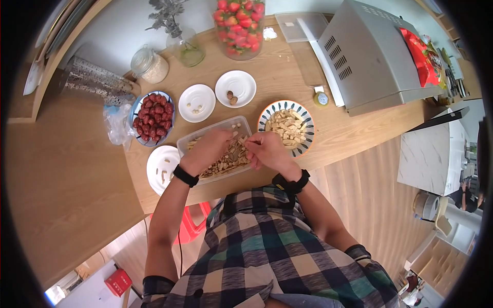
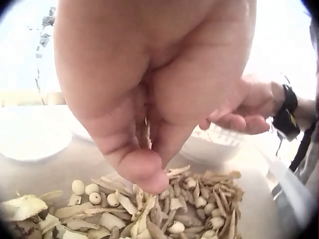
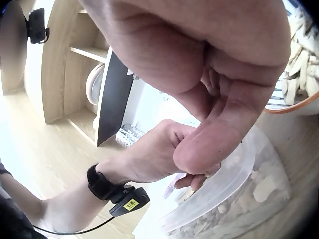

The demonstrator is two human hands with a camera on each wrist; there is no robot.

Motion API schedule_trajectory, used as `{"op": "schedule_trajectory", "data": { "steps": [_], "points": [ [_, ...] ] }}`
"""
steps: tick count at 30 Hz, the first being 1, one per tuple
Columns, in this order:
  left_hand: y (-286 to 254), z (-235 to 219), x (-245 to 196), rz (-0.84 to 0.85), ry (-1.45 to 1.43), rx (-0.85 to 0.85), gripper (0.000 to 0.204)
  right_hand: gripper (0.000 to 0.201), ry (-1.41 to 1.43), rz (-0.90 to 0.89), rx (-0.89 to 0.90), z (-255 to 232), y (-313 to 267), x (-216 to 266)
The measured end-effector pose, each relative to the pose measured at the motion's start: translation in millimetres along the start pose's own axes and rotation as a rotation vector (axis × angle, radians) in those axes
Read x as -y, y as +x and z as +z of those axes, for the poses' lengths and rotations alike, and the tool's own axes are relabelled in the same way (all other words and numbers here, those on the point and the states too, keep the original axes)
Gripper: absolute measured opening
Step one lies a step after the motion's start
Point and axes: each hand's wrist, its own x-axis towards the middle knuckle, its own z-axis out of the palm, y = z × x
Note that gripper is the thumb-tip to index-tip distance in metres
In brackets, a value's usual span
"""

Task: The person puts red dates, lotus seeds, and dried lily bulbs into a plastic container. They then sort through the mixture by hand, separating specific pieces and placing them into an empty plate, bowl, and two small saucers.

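My left hand hangs over a clear plastic box of mixed dried slices and round pale seeds. Its thumb and fingers pinch a small pale sliver, mostly hidden between them. At the box's right end is my right hand, its fingers curled and fingertips close over the rim; nothing shows between them. Beside that hand stands a patterned bowl of pale cut pieces. Near my left wrist lies a white plate with several thin slices.
Behind the box are a white plate with pale seeds and another plate with brown round pieces. A plate of dried red dates sits left. Jars, a strawberry-filled container and a grey metal appliance stand at the back.
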Motion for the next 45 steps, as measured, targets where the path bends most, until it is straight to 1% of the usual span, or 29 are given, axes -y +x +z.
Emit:
{"op": "schedule_trajectory", "data": {
  "steps": [1,3,4,6,7,9,10,12,13,15,16,18,22,24,25,28,30,33,34,36,37,39,40,42,43,45],
  "points": [
    [-5.0,-3.8,-2.3,-0.005,-0.002,-0.004,0.018,0.02,-0.004,0.0,0.006,0.2,-0.1,1.0],
    [-16.9,-8.4,-8.9,-0.091,-0.221,-0.162,0.02,0.02,0.032,0.033,0.007,0.3,-1.1,4.3],
    [-21.8,-9.9,-12.2,-0.095,-0.223,-0.169,0.02,0.02,0.026,0.033,0.013,-0.4,-1.5,4.5],
    [-32.0,-12.8,-18.0,-0.459,-0.73,-0.163,0.022,0.022,-0.048,0.008,0.045,-0.9,-2.2,4.9],
    [-36.8,-13.7,-21.0,-0.464,-0.735,-0.171,0.022,0.022,-0.054,0.01,0.053,1.3,-2.0,5.5],
    [-43.9,-14.1,-27.3,-0.375,-1.007,-0.305,0.021,0.029,-0.116,-0.093,0.055,6.5,-2.7,6.7],
    [-46.6,-15.2,-30.1,-0.375,-1.011,-0.311,0.021,0.029,-0.122,-0.092,0.06,11.6,-4.1,12.2],
    [-51.8,-16.8,-34.4,-0.362,-1.137,-0.317,0.022,0.029,0.47,0.037,0.147,23.3,-7.1,25.6],
    [-53.2,-15.7,-36.0,-0.361,-1.139,-0.324,0.022,0.029,0.464,0.037,0.152,23.7,-3.3,21.4],
    [-55.2,-12.5,-39.6,-0.238,-1.094,-0.309,0.022,0.03,0.714,0.101,0.346,23.4,6.2,8.4],
    [-56.4,-12.0,-40.1,-0.237,-1.097,-0.315,0.022,0.03,0.708,0.102,0.349,23.8,5.7,10.6],
    [-58.9,-11.1,-41.4,-0.291,-0.863,-0.275,0.023,0.027,0.773,0.144,0.433,24.5,3.9,15.5],
    [-60.1,-22.1,-57.1,-0.312,-0.882,-0.264,0.024,0.028,0.775,0.164,0.408,27.1,6.1,9.1],
    [-60.6,-25.2,-61.0,-0.302,-0.787,-0.247,0.025,0.028,0.798,0.155,0.436,28.3,6.3,8.4],
    [-61.4,-24.9,-59.9,-0.3,-0.787,-0.247,0.025,0.028,0.797,0.154,0.435,27.9,4.6,9.9],
    [-63.7,-22.8,-56.2,-0.252,-0.83,-0.246,0.028,0.029,0.816,0.141,0.414,25.6,0.1,13.3],
    [-64.2,-21.0,-57.1,-0.183,-0.945,-0.315,0.03,0.025,0.75,0.131,0.389,23.9,0.9,8.7],
    [-69.8,-29.0,-61.1,-0.192,-0.978,-0.321,0.027,0.021,0.755,0.076,0.348,21.3,2.7,-4.1],
    [-73.0,-28.0,-57.3,-0.19,-0.979,-0.321,0.027,0.021,0.754,0.076,0.347,18.8,0.1,-1.8],
    [-80.9,-22.0,-44.2,-0.234,-0.898,-0.427,0.024,0.016,0.712,0.008,0.16,6.3,-8.2,4.9],
    [-85.9,-17.9,-37.2,-0.232,-0.903,-0.429,0.024,0.016,0.707,0.009,0.159,-2.8,-10.1,4.7],
    [-96.5,-9.1,-24.2,-0.297,-0.746,-0.494,0.02,0.016,0.357,-0.096,-0.11,-25.7,-11.6,4.3],
    [-100.4,-6.4,-20.7,-0.298,-0.75,-0.495,0.02,0.016,0.354,-0.094,-0.109,-36.2,-10.9,2.2],
    [-105.9,-1.9,-16.2,-0.405,-0.631,-0.497,0.017,0.017,-0.144,-0.157,-0.325,-55.0,-7.3,-5.5],
    [-106.4,0.7,-14.8,-0.405,-0.633,-0.498,0.017,0.017,-0.146,-0.156,-0.324,-61.5,-6.0,-8.5],
    [-108.4,4.9,-12.3,-0.427,-0.534,-0.44,0.017,0.016,-0.644,-0.375,-0.445,-69.2,-1.6,-14.4]
  ]
}}
